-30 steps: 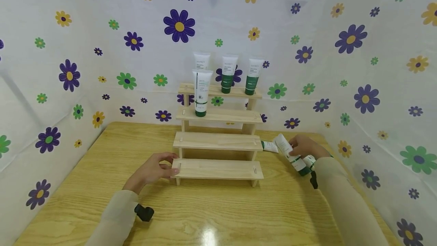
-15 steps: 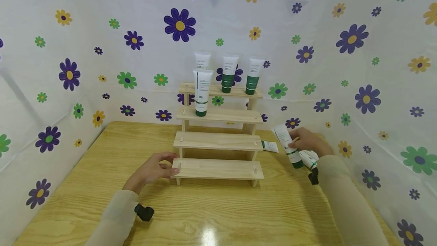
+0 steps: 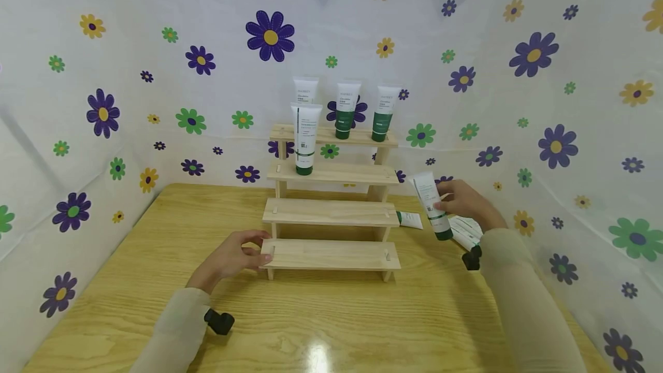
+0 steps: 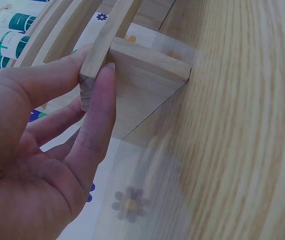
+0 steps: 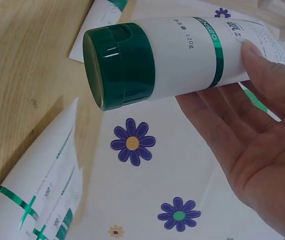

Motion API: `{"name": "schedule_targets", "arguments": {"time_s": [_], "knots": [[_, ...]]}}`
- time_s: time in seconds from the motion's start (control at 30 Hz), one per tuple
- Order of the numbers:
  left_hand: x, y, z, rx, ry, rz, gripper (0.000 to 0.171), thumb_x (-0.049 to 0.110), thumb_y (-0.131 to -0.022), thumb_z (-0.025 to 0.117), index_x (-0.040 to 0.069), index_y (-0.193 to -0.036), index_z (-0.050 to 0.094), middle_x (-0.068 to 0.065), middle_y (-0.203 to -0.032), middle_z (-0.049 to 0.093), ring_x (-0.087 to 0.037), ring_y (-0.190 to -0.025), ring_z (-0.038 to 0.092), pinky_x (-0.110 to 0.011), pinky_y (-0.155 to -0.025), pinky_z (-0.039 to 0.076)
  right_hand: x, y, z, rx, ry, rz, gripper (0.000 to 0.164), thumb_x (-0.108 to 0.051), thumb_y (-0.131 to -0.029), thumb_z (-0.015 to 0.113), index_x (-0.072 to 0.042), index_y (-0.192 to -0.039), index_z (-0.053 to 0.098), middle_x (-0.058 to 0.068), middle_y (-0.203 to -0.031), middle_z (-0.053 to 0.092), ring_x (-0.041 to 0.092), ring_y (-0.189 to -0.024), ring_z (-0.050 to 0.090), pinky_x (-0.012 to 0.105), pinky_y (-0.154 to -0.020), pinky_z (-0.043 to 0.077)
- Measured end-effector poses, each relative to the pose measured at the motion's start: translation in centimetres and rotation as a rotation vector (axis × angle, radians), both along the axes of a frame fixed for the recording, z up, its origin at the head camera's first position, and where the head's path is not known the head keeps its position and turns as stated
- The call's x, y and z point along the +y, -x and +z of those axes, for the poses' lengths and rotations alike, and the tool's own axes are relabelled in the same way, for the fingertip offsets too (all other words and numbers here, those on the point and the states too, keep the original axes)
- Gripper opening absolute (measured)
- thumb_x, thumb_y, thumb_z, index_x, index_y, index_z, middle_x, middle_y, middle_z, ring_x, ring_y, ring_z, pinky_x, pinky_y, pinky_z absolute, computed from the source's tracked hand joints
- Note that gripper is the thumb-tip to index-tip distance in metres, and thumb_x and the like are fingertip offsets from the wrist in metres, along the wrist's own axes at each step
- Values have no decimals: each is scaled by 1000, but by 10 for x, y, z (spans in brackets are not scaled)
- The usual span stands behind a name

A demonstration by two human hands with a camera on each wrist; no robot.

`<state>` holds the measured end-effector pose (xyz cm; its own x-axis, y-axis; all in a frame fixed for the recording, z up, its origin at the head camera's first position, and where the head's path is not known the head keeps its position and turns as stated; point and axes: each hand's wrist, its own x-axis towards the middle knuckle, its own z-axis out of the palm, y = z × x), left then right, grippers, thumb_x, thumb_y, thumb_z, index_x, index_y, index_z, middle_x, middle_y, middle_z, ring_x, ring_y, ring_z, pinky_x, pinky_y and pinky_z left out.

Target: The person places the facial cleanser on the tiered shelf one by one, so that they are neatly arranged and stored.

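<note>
My right hand [image 3: 463, 201] grips a white squeeze tube [image 3: 429, 200] with a green cap, held above the table with its cap end down. In the right wrist view the thumb lies on the printed side of that tube and the fingers pass beneath. My left hand [image 3: 232, 258] pinches the left end of the lowest board of a wooden tiered display stand [image 3: 328, 255]; the left wrist view shows thumb and fingers around the board's end. A white tube [image 3: 305, 140] stands cap-down at the left of the second-highest tier. Three tubes, among them a green-and-white tube [image 3: 384, 113], stand on the top tier.
One tube [image 3: 411, 220] lies on the table behind the stand's right side. More white tubes [image 5: 42, 185] lie under and beside my right hand, partly hidden in the head view. Flower-printed cloth [image 3: 554, 200] surrounds the wooden table [image 3: 321, 315] at the back and sides.
My right hand has lifted the tube off the right-hand group and moved it up and slightly left, turning it more upright. The left hand stays on the stand.
</note>
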<state>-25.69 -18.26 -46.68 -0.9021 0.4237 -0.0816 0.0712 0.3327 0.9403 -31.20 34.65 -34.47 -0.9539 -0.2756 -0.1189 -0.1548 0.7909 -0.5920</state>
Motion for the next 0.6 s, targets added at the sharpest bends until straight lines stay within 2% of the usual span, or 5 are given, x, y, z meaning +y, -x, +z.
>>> {"name": "schedule_targets", "arguments": {"time_s": [0.13,0.33,0.6], "knots": [[1,0,-1,12,0,-7,59,19,-93,79,-3,-141,52,-24,-124,56,-19,-93,72,-39,-78,65,-6,-2,6,11,6,-15,46,-7,-102,62,14,-141,50,35,-133,60,49,-120,63,60,-101,55],[-1,2,-2,3,-4,-3,61,20,-92,80,-2,-142,52,-23,-124,56,-21,-94,72,-40,-79,65,-15,-4,13,79,6,-21,45,-7,-102,62,12,-141,51,34,-133,61,48,-119,62,63,-104,52],[-1,4,-3,4,-1,-9,62,22,-92,80,-3,-142,52,-23,-123,57,-21,-93,71,-40,-80,65,-24,-5,21,136,46,-28,47,-6,-103,60,9,-146,48,33,-140,58,52,-126,60,64,-106,51]]}}
